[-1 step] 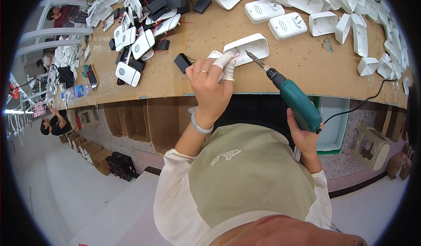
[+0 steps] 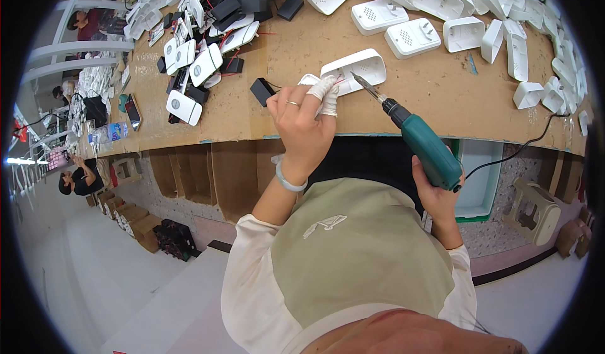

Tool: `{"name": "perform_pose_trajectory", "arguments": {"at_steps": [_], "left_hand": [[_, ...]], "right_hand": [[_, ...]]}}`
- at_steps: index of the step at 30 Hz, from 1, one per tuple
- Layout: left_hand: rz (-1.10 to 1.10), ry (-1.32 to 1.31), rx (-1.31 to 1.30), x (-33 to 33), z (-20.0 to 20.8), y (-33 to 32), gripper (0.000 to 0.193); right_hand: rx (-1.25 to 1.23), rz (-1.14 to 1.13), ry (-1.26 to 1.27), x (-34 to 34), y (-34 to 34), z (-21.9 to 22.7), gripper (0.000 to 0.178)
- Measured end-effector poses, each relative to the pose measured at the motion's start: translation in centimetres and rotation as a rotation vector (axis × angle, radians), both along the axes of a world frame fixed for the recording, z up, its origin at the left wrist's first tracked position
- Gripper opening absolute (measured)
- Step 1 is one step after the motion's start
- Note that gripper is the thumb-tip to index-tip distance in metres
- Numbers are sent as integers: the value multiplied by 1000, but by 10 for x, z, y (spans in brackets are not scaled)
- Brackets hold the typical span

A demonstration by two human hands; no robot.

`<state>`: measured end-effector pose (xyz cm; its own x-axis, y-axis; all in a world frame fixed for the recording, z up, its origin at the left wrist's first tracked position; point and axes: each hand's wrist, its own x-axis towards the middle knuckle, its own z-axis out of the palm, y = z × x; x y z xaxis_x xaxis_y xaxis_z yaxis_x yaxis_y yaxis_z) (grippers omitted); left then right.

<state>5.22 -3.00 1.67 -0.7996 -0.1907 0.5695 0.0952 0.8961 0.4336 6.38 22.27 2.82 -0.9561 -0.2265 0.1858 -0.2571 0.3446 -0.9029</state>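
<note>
head view: near the tabletop's front edge, left hand (image 2: 302,117) presses the white casing (image 2: 356,67) down; right hand (image 2: 435,193) clamped on green screwdriver (image 2: 422,143), best kept straight over the screw

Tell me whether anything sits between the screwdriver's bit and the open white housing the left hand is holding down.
Nothing visible does. The electric screwdriver in the right hand already has its bit inside the open white housing. The left hand steadies the housing from its left end, clear of the bit.
</note>
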Motion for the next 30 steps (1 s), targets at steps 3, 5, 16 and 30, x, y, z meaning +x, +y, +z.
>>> {"name": "perform_pose_trajectory", "arguments": {"at_steps": [3, 5, 16, 30], "left_hand": [[65, 41, -160, -2, -6, 3, 20], [109, 41, -222, -3, -6, 8, 19], [174, 21, -297, -17, -10, 16, 17], [170, -16, -293, -19, -8, 17, 17]], "right_hand": [[1, 5, 7, -2, -1, -2, 27], [-2, 16, -18, -2, -2, -5, 29], [-26, 107, -41, -15, -10, -24, 34], [-24, 121, -68, -18, -11, -24, 32]]}}
